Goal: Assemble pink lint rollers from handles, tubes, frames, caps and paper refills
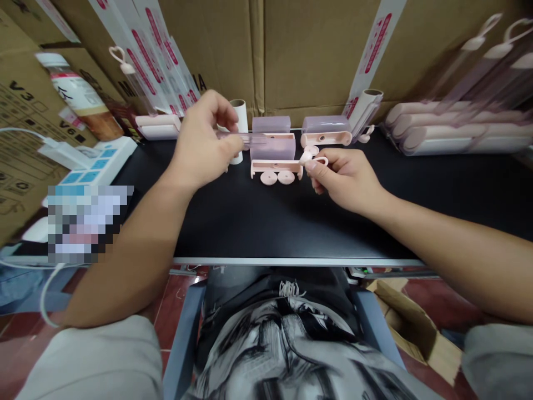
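Note:
My left hand (pixel 208 139) grips a clear plastic tube (pixel 252 140) that points right, over the parts on the table. Between the fingers of my right hand (pixel 343 175) is a pink cap with a loop (pixel 310 158), held close to the tube's right end but apart from it. Below lie a pink lint roller holder (pixel 275 165) and two round pink discs (pixel 277 178). Translucent purple covers (pixel 272 149) lie behind the holder. Another pink holder (pixel 326 138) rests to the right, and a white paper roll (pixel 239 119) stands behind my left fingers.
Finished-looking pink lint rollers (pixel 458 130) are stacked at the right, one more (pixel 158 125) at the left. A bottle (pixel 81 97), a power strip (pixel 97 164) and a white cable (pixel 45 289) occupy the left side. Cardboard boxes (pixel 308 55) wall the back of the black table (pixel 287 228).

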`<state>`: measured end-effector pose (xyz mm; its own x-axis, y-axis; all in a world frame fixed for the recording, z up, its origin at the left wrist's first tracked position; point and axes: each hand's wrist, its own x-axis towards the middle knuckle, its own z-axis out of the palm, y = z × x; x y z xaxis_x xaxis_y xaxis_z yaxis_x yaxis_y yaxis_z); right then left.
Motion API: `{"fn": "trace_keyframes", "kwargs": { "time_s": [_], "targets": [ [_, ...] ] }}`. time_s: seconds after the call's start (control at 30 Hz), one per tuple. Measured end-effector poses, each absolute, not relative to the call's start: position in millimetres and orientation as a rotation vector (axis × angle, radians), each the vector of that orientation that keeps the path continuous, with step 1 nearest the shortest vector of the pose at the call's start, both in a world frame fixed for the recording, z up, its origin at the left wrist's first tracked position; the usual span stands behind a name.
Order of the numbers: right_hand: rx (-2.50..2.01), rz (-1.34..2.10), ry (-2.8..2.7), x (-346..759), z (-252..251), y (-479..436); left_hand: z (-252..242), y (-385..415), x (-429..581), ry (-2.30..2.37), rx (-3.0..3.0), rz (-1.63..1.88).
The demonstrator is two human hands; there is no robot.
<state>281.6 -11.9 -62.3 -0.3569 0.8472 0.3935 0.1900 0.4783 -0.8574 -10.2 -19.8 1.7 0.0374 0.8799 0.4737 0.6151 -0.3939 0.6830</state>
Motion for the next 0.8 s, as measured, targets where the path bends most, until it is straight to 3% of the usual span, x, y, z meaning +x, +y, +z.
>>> {"fn": "trace_keyframes", "kwargs": {
  "time_s": [0.23, 0.57, 0.8],
  "targets": [
    [-0.868, 0.924, -1.840, 283, -62, -12, 13, -23, -16, 1.614, 1.925, 1.369],
    [-0.834, 0.921, -1.863, 283, -61, -12, -32, 6, -20, 1.763, 2.306, 1.139],
    [-0.856, 0.936, -1.865, 283, -61, -13, -34, 8, -19, 1.749, 2.386, 1.137]
  ]
}}
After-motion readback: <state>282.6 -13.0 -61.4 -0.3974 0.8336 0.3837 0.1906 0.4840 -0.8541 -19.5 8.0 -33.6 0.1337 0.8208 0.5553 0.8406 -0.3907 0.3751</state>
